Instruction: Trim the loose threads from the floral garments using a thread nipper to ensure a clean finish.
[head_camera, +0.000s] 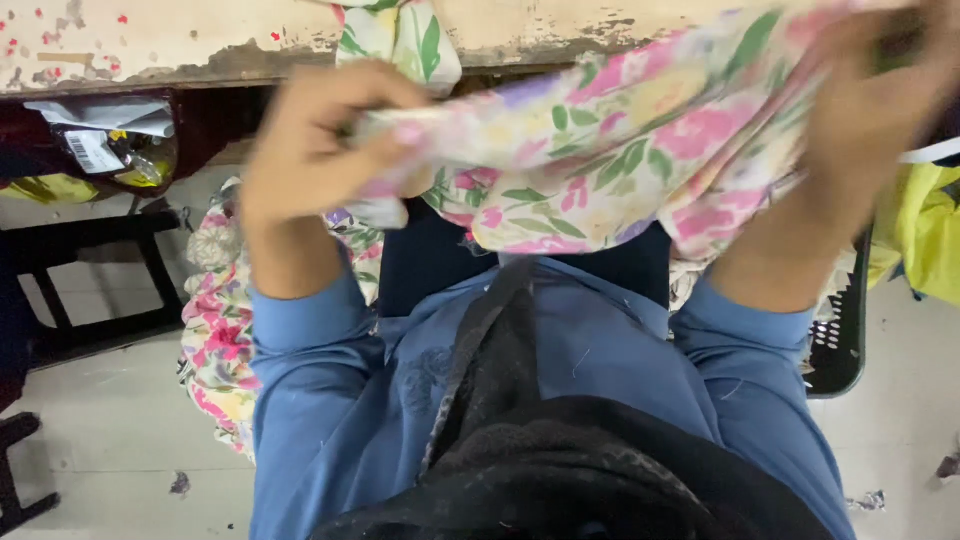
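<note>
A floral fabric (600, 150), cream with pink flowers and green leaves, is stretched between both my hands above my lap. My left hand (310, 140) grips its left edge with fingers closed on a fold. My right hand (860, 130) grips the right side, partly wrapped in the cloth and blurred. More of the same floral cloth (215, 330) hangs down to the left of my knee toward the floor. I wear blue sleeves and a black scarf (520, 440).
A worn table edge (150, 50) with peeling paint runs along the top. Under it at left lies a plastic bag with papers (110, 140). A black stool frame (90, 290) stands at left, a black perforated basket (840, 340) and yellow cloth (925, 240) at right. Tiled floor (110, 440) below.
</note>
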